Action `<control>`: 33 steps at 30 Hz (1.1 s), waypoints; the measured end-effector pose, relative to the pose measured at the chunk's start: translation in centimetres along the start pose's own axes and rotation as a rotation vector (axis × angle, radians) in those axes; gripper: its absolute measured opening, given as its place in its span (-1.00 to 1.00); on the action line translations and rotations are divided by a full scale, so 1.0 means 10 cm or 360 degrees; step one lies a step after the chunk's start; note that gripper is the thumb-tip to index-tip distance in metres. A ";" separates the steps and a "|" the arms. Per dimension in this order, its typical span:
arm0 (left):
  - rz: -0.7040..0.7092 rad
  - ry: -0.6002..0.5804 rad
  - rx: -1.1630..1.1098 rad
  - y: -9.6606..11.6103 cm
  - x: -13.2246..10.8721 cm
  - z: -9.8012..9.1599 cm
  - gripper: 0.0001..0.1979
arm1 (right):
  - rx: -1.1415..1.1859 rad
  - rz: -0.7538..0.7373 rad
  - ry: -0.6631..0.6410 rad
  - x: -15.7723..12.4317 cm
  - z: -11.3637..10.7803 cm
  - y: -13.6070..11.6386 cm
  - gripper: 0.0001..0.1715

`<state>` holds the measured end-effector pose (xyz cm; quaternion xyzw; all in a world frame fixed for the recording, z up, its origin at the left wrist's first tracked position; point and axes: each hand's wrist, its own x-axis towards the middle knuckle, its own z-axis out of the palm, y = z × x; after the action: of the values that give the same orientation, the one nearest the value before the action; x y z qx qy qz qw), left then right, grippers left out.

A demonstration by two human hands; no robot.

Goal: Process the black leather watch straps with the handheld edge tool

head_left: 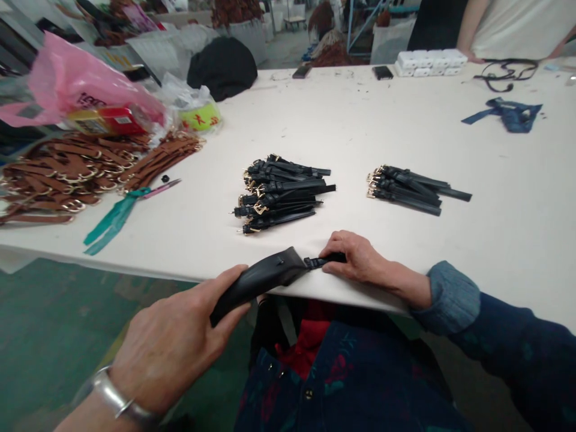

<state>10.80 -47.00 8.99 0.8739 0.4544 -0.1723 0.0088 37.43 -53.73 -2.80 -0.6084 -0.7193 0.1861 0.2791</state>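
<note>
My left hand [175,342] is closed around a smooth, curved black piece [265,273] with a wide squared end and a small raised knob; its exact kind is unclear. That end meets a short black strap [316,262] at the table's front edge. Fingers of my right hand [355,255] pinch the strap, hiding part of it. Just beyond my hands lies a pile of black buckle straps [283,192] with gold-coloured buckles. A smaller pile of similar straps [416,189] is further right.
Brown buckle straps [67,174] heap at the left under a pink bag [85,78]. Near them lie a teal ribbon [112,222] and a pen [162,188]. A black cap [222,67], phones, white packs [429,62] and blue cloth [517,115] sit farther back. Another person stands opposite.
</note>
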 end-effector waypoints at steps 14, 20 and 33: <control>0.0125 0.0025 0.0065 -0.06 0.12 -0.09 -0.50 | 0.0023 0.0021 0.0012 0.01 0.01 0.04 -0.81; 0.0138 -0.0023 0.0068 -0.11 0.11 -0.12 -0.50 | 0.0054 -0.0002 -0.0001 0.01 0.01 0.07 -0.81; 0.0019 0.0057 -0.0010 -0.12 0.13 -0.02 -0.44 | 0.0104 -0.0029 -0.0104 0.02 -0.07 0.02 -0.77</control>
<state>10.54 -45.22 8.98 0.8795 0.4498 -0.1553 0.0044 38.05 -53.52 -2.33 -0.5860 -0.7271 0.2266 0.2768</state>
